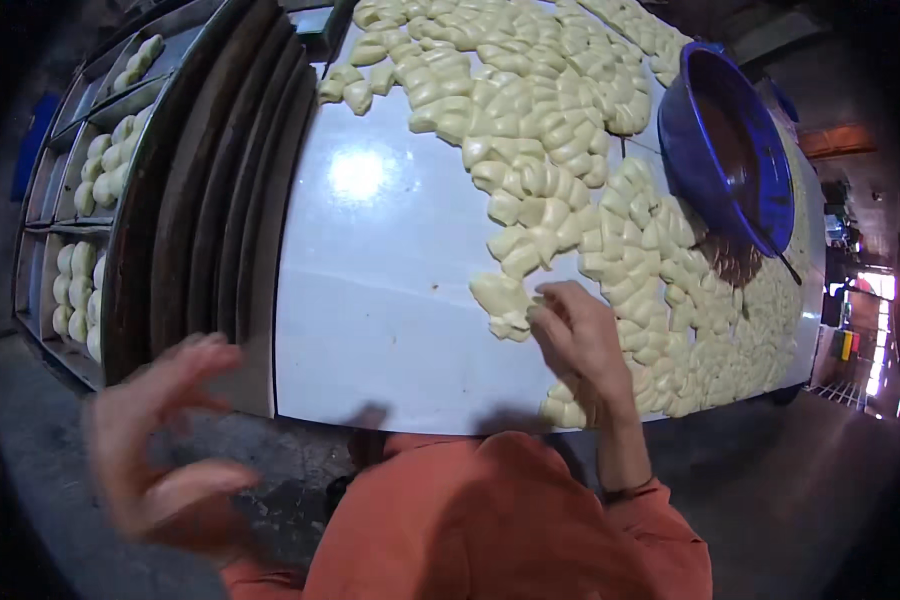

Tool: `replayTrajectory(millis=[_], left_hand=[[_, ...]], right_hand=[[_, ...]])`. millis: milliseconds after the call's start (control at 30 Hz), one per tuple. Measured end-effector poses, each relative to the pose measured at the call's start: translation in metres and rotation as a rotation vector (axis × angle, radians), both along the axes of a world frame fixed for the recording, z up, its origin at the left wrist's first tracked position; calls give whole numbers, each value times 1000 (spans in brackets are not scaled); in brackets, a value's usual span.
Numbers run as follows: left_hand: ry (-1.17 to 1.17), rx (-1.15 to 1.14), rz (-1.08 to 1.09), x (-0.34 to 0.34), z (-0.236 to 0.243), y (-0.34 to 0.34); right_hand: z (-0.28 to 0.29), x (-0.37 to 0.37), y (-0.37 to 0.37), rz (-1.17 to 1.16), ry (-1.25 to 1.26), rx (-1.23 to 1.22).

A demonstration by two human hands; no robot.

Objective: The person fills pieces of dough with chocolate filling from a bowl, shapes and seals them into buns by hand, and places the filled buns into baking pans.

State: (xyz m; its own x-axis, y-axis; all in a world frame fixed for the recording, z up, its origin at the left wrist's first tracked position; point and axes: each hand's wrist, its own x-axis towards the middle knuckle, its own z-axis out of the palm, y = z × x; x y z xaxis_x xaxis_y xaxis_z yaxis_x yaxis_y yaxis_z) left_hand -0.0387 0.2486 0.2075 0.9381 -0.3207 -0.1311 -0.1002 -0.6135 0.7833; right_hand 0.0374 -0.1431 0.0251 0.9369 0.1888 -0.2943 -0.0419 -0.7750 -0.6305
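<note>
- right hand (582, 335): fingers bent, thumb and forefinger slightly parted at the edge of a flattened dough piece (500, 300); cannot tell whether they grip it.
- that piece lies on the white table (360, 310), at the near end of the spread of pale dough pieces (540, 120).
- left hand (125, 450): blurred, thumb and fingers wide apart, nothing held, near the compartmented tray (180, 45) of dough balls (78, 290).
- blue basin (685, 150): right of the spread.

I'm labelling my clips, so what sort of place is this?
Probably a bakery or similar dough workshop: soft, pale yellow dough pieces crowd the smooth white table, and rounded, pale dough balls sit in a dark-edged, divided tray.
</note>
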Motion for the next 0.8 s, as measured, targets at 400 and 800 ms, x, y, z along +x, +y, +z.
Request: replayTrajectory(millis=[400, 800], left_hand=[[-178, 62, 275, 32, -224, -208], [-222, 49, 418, 25, -226, -208]], right_hand=[[-48, -6, -23, 162, -276, 70], [-39, -10, -6, 97, -604, -183]])
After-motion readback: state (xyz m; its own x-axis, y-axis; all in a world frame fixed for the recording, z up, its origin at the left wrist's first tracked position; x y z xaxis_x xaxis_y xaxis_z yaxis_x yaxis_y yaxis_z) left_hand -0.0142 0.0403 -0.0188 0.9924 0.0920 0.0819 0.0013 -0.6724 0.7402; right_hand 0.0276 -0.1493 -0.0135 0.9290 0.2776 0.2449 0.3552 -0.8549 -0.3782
